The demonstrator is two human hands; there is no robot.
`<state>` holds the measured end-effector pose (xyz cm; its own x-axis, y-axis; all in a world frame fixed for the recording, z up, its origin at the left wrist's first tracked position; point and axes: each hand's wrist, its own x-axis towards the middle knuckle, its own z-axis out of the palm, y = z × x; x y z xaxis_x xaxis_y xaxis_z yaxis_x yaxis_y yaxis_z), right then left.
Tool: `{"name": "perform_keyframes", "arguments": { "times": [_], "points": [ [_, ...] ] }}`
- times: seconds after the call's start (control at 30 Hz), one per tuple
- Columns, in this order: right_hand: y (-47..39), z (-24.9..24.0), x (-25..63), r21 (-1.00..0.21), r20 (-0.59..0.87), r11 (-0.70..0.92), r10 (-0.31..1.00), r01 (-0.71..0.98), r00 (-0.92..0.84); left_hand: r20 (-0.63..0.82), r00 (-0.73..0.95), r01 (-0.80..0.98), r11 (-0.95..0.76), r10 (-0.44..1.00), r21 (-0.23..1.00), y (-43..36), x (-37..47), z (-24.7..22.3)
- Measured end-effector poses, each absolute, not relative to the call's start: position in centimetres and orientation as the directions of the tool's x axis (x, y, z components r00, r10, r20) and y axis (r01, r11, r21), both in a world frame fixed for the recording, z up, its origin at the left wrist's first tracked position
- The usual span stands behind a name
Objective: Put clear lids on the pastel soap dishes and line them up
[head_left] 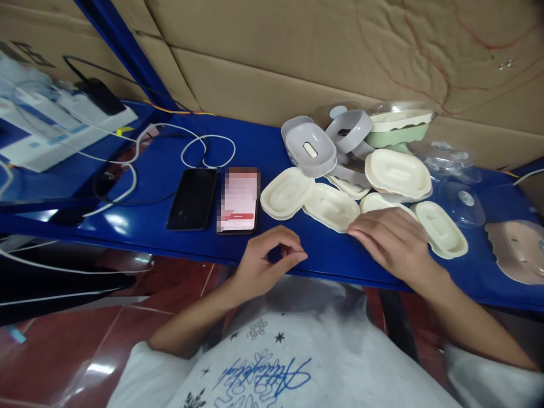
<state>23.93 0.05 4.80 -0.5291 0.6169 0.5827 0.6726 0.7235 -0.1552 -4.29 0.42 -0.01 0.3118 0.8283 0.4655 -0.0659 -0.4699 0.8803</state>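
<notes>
- Head view: bare strip of blue table (327, 259) along the front edge, between both hands; more open surface left of a dark phone (192, 199);
- apart from each other: left hand (264, 265), thumb and fingertips pinched into a loop; right hand (393, 243), fingers bent, at the cream dishes (331, 207); cannot tell whether gripping;
- shallow, rounded, matte cream dishes; glossy grey dish (312, 141); see-through covers (462, 207).
</notes>
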Motion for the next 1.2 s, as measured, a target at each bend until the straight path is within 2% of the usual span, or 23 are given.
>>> {"name": "perform_keyframes", "arguments": {
  "times": [0.13,0.23,0.37,0.47,0.57,0.67,0.8,0.87,0.97,1.13,1.2],
  "points": [
    [3.4,8.2,24.9,0.104,0.469,0.738,0.554,0.666,-0.688,0.484,0.371,0.012,-0.525,0.793,0.851,0.2,-4.2,-0.1],
    [6.8,8.8,23.4,0.239,0.389,0.707,0.559,0.666,-0.732,0.454,0.4,0.085,-0.526,0.796,0.846,0.0,-4.3,-0.2],
    [10.6,7.5,20.0,0.321,0.302,0.671,0.597,0.669,-0.744,0.409,0.478,0.201,-0.551,0.777,0.81,-0.2,-4.4,0.1],
    [11.5,6.4,18.2,0.328,0.285,0.64,0.634,0.695,-0.719,0.463,0.511,0.225,-0.632,0.724,0.741,-0.3,-4.2,0.1],
    [9.3,5.8,17.7,0.254,0.305,0.671,0.628,0.696,-0.716,0.556,0.465,0.247,-0.704,0.689,0.666,-0.4,-3.9,-0.2],
    [5.1,5.0,18.6,0.115,0.308,0.708,0.642,0.697,-0.702,0.605,0.439,0.378,-0.747,0.665,0.547,-0.5,-3.7,-0.4],
    [1.7,3.5,21.4,-0.017,0.295,0.65,0.729,0.76,-0.618,0.548,0.501,0.6,-0.725,0.67,0.339,-0.3,-3.8,-0.5],
    [1.6,3.0,22.9,-0.075,0.287,0.668,0.725,0.74,-0.626,0.481,0.536,0.657,-0.701,0.694,0.278,-0.1,-3.8,-0.6],
    [2.0,2.9,24.2,-0.162,0.252,0.745,0.666,0.648,-0.702,0.431,0.592,0.658,-0.717,0.681,0.231,0.2,-3.7,-0.8],
    [1.6,4.3,24.2,-0.336,0.199,0.825,0.534,0.455,-0.821,0.457,0.625,0.616,-0.76,0.632,0.208,0.1,-3.8,-0.9],
    [1.6,5.3,24.9,-0.325,0.247,0.828,0.541,0.457,-0.804,0.458,0.626,0.607,-0.763,0.631,0.223,0.1,-3.9,-0.9]
  ]
}}
